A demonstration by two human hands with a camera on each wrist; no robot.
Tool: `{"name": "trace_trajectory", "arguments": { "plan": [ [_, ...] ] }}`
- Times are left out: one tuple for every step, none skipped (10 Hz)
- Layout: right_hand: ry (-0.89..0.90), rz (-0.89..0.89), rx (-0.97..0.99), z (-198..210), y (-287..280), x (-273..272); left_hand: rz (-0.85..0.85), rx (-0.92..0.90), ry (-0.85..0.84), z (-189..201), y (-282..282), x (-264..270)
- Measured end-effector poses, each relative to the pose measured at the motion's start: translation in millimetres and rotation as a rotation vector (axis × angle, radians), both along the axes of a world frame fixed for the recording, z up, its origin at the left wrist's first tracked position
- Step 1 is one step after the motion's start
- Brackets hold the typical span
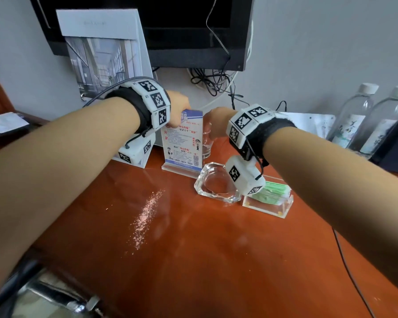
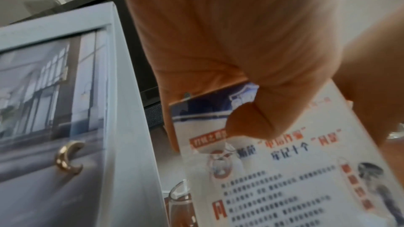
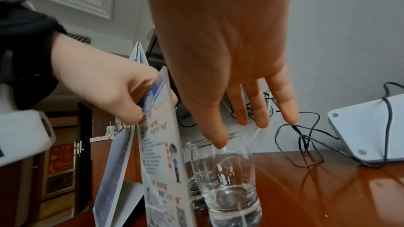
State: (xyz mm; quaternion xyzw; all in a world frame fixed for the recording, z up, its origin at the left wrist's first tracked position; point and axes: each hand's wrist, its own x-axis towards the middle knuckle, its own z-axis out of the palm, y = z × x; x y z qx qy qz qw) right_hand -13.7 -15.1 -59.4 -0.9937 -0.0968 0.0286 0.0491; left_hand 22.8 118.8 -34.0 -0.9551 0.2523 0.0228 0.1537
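Observation:
A printed card in a clear acrylic stand (image 1: 182, 138) stands upright at the back of the red-brown table (image 1: 216, 260). My left hand (image 1: 180, 109) pinches its top edge, thumb on the printed face (image 2: 251, 122) and fingers behind; the right wrist view shows this hand (image 3: 109, 92) too. Right of the card stands an empty clear glass (image 1: 206, 145). My right hand (image 1: 216, 125) hovers over it with straight fingers, one fingertip (image 3: 219, 141) touching the glass (image 3: 227, 187) at its rim. A second glass (image 3: 191, 151) stands behind, partly hidden by the card.
A glass ashtray (image 1: 217, 182) and a clear box of green packets (image 1: 271, 198) sit in front of the glass. Two water bottles (image 1: 354, 115) stand at right. A ring-bound calendar (image 1: 106, 53), a monitor (image 1: 193, 31) and loose cables (image 1: 216, 83) line the wall. Pale powder (image 1: 147, 214) streaks the table.

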Motion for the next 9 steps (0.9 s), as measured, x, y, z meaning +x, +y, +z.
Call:
{"name": "trace_trajectory", "arguments": {
  "plan": [
    [-0.051,0.021,0.022,-2.1,1.7,-3.8,0.002,-0.001,-0.013,-3.8,-1.9,6.2],
    [-0.089,0.023,0.012,-6.8,1.5,-2.1,0.001,-0.017,-0.014,-5.0,-2.3,10.0],
    [-0.094,0.012,0.012,-13.5,7.3,5.4,0.002,-0.038,-0.046,-7.0,-2.3,10.2],
    [-0.041,-0.024,-0.043,-9.3,13.0,8.5,0.025,-0.063,-0.092,-8.1,-2.9,7.2],
    [-0.056,0.009,-0.096,-3.9,17.3,3.3,0.034,-0.115,-0.123,-4.8,-1.9,2.7],
    [-0.098,0.029,-0.168,-2.5,18.0,2.4,0.038,-0.157,-0.141,3.9,3.7,-0.2],
    [-0.131,0.024,-0.200,4.2,17.5,3.8,0.059,-0.188,-0.150,18.1,7.0,-3.5],
    [-0.148,-0.051,-0.211,17.6,9.1,3.1,0.077,-0.234,-0.153,33.4,7.1,-10.2],
    [-0.217,-0.092,-0.184,29.7,-3.3,-0.4,0.054,-0.307,-0.177,46.0,7.5,-16.2]
  ]
}}
